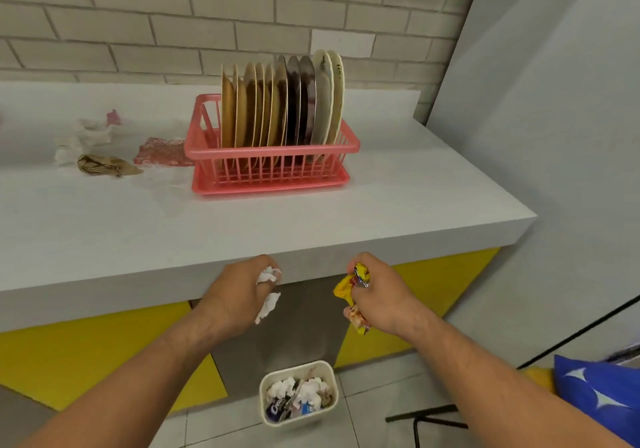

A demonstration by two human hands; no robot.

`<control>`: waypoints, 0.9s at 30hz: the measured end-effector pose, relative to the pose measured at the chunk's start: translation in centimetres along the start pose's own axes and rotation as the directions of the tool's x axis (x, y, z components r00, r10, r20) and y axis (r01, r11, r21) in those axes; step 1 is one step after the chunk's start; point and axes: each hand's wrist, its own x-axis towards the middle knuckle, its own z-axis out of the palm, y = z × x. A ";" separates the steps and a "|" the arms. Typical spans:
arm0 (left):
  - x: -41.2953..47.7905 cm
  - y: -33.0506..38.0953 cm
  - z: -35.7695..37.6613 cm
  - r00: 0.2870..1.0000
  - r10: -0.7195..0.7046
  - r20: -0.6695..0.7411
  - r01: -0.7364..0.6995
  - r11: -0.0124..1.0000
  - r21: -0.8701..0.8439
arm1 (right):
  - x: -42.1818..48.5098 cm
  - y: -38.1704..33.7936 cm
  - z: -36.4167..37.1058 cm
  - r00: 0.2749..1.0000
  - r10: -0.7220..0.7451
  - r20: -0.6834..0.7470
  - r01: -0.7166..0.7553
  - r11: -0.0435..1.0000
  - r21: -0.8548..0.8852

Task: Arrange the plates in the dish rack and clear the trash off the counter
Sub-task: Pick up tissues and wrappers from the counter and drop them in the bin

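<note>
White crumpled tissue (268, 293) sits clenched in your left hand (239, 295); your right hand (379, 297) grips a crushed yellow foil wrapper (353, 288). Both hover above the small cream plastic bin (298, 394). Upright plates (282, 101) fill the pink plastic dish rack (273, 160) on the white counter (398, 184), more trash (104, 146) beside it.

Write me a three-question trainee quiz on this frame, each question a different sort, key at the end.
1. True or false: the plates stand upright in the pink rack.
2. What does the right hand hold? A) a plate B) a yellow wrapper C) nothing
3. Fill in: the left hand grips white ____ above the bin on the floor.

Key
1. True.
2. B.
3. Tissue. More trash remains on the counter, left of the rack.
</note>
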 end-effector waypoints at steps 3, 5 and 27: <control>-0.7 0.9 2.1 0.999 -0.024 -0.034 0.025 1.000 0.019 | -0.1 2.3 -0.9 0.998 -0.031 -0.051 0.028 0.998 -0.050; -1.2 1.0 3.5 0.999 -0.043 0.026 0.043 0.999 0.010 | -0.1 3.6 -1.0 0.995 -0.028 -0.093 0.024 0.999 -0.042; 2.8 -26.1 28.0 0.917 -0.296 0.266 0.272 0.954 0.124 | 9.7 36.0 20.8 0.927 0.353 0.124 -0.336 0.932 -0.139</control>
